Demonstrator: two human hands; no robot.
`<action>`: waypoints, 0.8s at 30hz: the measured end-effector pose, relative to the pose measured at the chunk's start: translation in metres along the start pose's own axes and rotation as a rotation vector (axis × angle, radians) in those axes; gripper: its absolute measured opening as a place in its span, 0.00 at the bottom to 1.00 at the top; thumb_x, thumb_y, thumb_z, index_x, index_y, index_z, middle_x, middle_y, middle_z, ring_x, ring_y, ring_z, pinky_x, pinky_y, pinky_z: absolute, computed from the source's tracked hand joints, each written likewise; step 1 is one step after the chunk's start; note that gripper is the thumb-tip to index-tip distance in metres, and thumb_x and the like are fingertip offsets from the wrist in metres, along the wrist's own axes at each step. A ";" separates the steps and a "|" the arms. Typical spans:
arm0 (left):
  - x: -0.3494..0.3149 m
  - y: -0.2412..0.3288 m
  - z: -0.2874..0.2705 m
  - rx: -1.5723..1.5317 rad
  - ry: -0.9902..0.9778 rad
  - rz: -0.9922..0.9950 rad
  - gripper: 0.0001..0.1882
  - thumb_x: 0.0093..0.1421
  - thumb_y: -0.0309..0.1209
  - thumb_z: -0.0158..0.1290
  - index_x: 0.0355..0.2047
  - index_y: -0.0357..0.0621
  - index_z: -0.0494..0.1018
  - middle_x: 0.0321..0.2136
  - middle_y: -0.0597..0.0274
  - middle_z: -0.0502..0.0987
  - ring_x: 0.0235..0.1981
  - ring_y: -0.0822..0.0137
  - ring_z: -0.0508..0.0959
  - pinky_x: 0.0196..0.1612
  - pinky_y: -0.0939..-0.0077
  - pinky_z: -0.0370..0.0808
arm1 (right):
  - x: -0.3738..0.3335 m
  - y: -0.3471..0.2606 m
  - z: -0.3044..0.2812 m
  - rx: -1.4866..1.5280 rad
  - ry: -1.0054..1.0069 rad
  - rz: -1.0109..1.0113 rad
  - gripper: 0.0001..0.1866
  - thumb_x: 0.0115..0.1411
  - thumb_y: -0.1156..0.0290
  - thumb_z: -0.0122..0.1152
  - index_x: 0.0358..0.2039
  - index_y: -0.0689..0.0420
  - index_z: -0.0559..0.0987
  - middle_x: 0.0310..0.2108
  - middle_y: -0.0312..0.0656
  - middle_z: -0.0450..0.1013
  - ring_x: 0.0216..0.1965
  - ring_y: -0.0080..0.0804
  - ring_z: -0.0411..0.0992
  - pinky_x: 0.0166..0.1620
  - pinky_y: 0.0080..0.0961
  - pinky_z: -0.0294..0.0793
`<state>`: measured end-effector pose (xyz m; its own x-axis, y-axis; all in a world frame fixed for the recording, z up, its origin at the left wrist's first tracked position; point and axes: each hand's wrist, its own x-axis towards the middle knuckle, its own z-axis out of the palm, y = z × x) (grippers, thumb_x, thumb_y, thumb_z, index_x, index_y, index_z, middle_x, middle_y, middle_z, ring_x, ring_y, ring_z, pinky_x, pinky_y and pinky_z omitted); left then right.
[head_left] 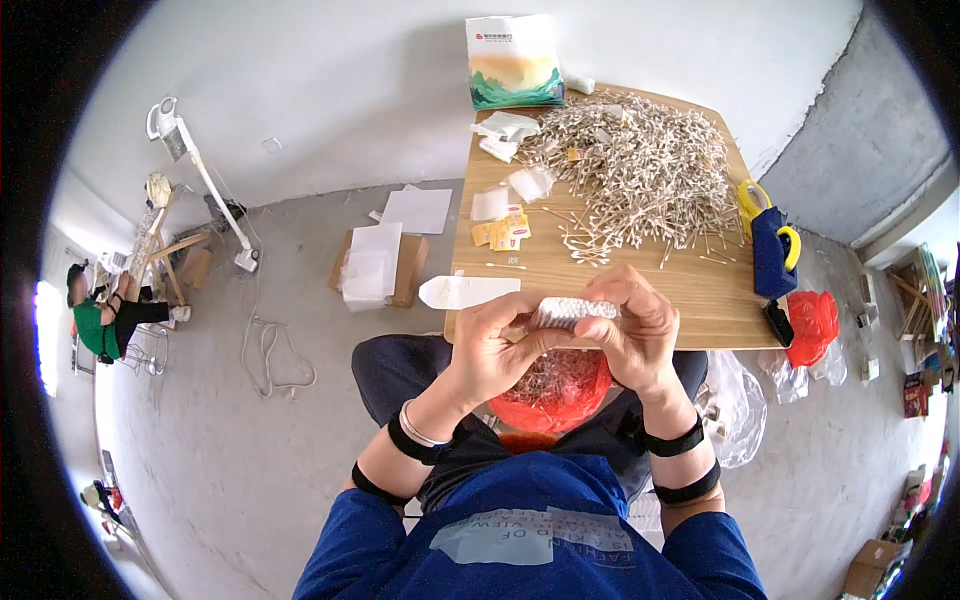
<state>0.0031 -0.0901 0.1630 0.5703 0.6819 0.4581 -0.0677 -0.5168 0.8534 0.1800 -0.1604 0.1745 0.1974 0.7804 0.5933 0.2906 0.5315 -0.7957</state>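
Note:
Between my two hands, over the table's near edge, is a tight bundle of cotton swabs with its white tips facing up. My left hand grips the bundle's left side, and my right hand closes round its right side with thumb and fingers. Beneath them a red plastic bag of loose swabs sits at my lap. A big heap of loose cotton swabs covers the far part of the wooden table. Left of my hands lies a white pointed-end packet.
Yellow cards and clear plastic pouches lie at the table's left. A blue tape dispenser stands at the right edge, near a hanging red bag. A cardboard box with white sheets is on the floor. Another person sits far left.

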 end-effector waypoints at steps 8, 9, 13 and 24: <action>0.007 0.003 -0.002 -0.436 -0.095 -0.338 0.16 0.60 0.27 0.59 0.45 0.31 0.72 0.36 0.61 0.79 0.37 0.77 0.76 0.42 0.80 0.75 | 0.005 0.008 0.006 0.435 0.107 0.532 0.10 0.58 0.71 0.66 0.35 0.65 0.80 0.29 0.36 0.77 0.29 0.17 0.72 0.34 0.16 0.73; 0.008 0.002 -0.001 -0.574 -0.100 -0.379 0.19 0.58 0.28 0.61 0.47 0.31 0.71 0.37 0.60 0.78 0.40 0.75 0.77 0.44 0.78 0.75 | 0.005 0.009 0.006 0.423 0.114 0.539 0.10 0.58 0.70 0.66 0.35 0.65 0.80 0.29 0.36 0.77 0.29 0.17 0.72 0.34 0.17 0.73; 0.007 0.011 0.008 -0.414 -0.142 -0.311 0.25 0.54 0.28 0.64 0.48 0.31 0.69 0.38 0.61 0.78 0.38 0.75 0.78 0.43 0.78 0.77 | 0.009 0.008 0.007 0.407 0.119 0.583 0.10 0.58 0.70 0.66 0.34 0.65 0.80 0.28 0.37 0.78 0.29 0.17 0.72 0.34 0.17 0.73; 0.007 0.007 0.007 -0.417 -0.157 -0.446 0.15 0.57 0.28 0.62 0.41 0.32 0.73 0.34 0.63 0.79 0.35 0.78 0.77 0.38 0.80 0.75 | 0.009 0.019 0.000 0.414 0.061 0.627 0.13 0.58 0.68 0.67 0.36 0.66 0.80 0.29 0.37 0.78 0.29 0.18 0.72 0.35 0.18 0.72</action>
<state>0.0118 -0.0928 0.1707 0.7282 0.6850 0.0204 -0.0906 0.0668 0.9936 0.1872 -0.1433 0.1646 0.2652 0.9641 0.0107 -0.2662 0.0838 -0.9603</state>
